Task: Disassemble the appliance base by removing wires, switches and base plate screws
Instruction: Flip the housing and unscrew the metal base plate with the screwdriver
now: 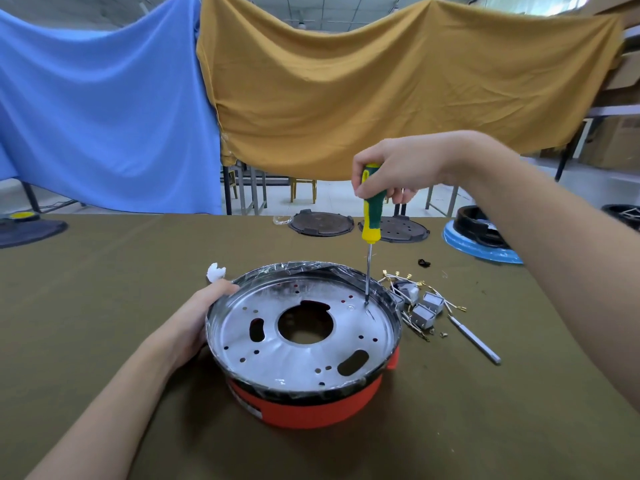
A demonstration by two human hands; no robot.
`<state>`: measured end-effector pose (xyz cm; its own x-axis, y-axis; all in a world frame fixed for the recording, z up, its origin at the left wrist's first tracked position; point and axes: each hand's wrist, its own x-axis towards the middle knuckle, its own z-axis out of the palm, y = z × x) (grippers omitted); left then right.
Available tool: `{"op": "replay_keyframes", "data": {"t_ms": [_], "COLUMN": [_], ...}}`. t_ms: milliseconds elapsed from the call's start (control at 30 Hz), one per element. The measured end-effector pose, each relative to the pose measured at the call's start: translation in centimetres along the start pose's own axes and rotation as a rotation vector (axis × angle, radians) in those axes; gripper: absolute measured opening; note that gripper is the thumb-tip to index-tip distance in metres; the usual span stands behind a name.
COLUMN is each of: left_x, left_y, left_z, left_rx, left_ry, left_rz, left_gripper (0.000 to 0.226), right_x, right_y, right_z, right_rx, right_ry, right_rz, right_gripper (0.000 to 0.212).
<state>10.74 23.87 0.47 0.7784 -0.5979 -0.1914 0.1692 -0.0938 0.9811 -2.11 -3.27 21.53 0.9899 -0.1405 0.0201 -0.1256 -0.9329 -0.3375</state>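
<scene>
The right hand (pixel 398 168) grips a green-and-yellow screwdriver (pixel 372 216) upright, its tip on the base plate (pixel 304 358) inside the orange appliance base (pixel 311 407). The left hand (pixel 197 317) holds the base's rim. Grey switches (pixel 424 306) and wires (pixel 450 304) lie beside it on the table (pixel 104 306).

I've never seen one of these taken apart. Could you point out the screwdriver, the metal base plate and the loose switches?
screwdriver (pixel 371 216): head view, on its green and yellow handle.
metal base plate (pixel 249 341): head view, on bare metal left of the centre hole.
loose switches (pixel 423 314): head view, on one grey switch body.
</scene>
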Motion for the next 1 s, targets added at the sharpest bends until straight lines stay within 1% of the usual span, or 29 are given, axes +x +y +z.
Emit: {"op": "replay_keyframes", "data": {"t_ms": [100, 167, 200, 233, 300, 333, 367, 400, 467, 533, 600, 633, 700, 733, 800, 900, 1000], "left_x": [0.0, -0.1, -0.1, -0.1, 0.0, 0.0, 0.1, 0.1, 0.2, 0.2, 0.1, 0.1, 0.1, 0.2, 0.2, 0.2, 0.2], "left_y": [-0.1, -0.1, -0.1, -0.1, -0.2, -0.2, -0.2, -0.2, -0.2, -0.2, -0.2, -0.2, -0.2, -0.2, -0.2, -0.2, -0.1], "left_z": [-0.2, -0.2, -0.2, -0.2, -0.3, -0.4, -0.4, -0.5, -0.4, -0.3, -0.3, -0.2, -0.3, -0.4, -0.4, -0.3, -0.4], "left_rx": [0.015, 0.013, 0.009, 0.008, 0.016, 0.021, 0.024, 0.025, 0.028, 0.026, 0.026, 0.026, 0.021, 0.02, 0.025, 0.021, 0.019], "left_ry": [0.012, 0.019, 0.019, 0.018, 0.017, 0.016, 0.015, 0.014, 0.016, 0.011, 0.013, 0.016, 0.015, 0.012, 0.007, 0.009, 0.021], "left_rz": [0.008, 0.006, 0.004, 0.002, 0.003, 0.007, 0.013, 0.019, 0.022, 0.023, 0.032, 0.033, 0.035, 0.035, 0.026, 0.021, 0.014], "left_gripper": [0.041, 0.037, 0.035, 0.034, 0.036, 0.036, 0.035, 0.035, 0.035, 0.037, 0.036, 0.036, 0.037, 0.037, 0.036, 0.037, 0.037], "right_x": [-0.5, -0.2, -0.1, 0.1, 0.2, 0.4, 0.6, 0.7, 0.8, 0.4, -0.1, -0.3, -0.5, -0.5, -0.3, 0.0, 0.3], "right_y": [0.2, 0.0, -0.2, -0.4, -0.9, -1.0, -1.0, -1.0, -0.7, -0.2, 0.3, 0.6, 0.7, 0.6, 0.2, -0.4, -0.9], "right_z": [-0.8, -0.3, 0.2, 0.7, 1.5, 1.7, 1.8, 1.7, 1.2, 0.7, 0.0, -0.2, -0.5, -0.3, 0.4, 1.4, 2.2], "right_rx": [0.057, -0.012, -0.101, -0.24, -0.561, -0.657, -0.677, -0.641, -0.482, -0.286, -0.074, 0.011, 0.085, 0.083, 0.002, -0.23, -0.565], "right_ry": [-0.066, -0.021, 0.025, 0.08, 0.209, 0.254, 0.268, 0.248, 0.153, 0.064, -0.008, -0.04, -0.07, -0.055, -0.005, 0.103, 0.271], "right_rz": [0.012, 0.06, 0.105, 0.159, 0.252, 0.259, 0.236, 0.201, 0.105, 0.022, -0.017, -0.028, -0.033, -0.02, 0.014, 0.096, 0.206], "right_gripper": [0.009, 0.008, 0.011, 0.018, 0.037, 0.044, 0.045, 0.043, 0.035, 0.021, 0.006, 0.003, 0.014, 0.018, 0.021, 0.023, 0.052]}}
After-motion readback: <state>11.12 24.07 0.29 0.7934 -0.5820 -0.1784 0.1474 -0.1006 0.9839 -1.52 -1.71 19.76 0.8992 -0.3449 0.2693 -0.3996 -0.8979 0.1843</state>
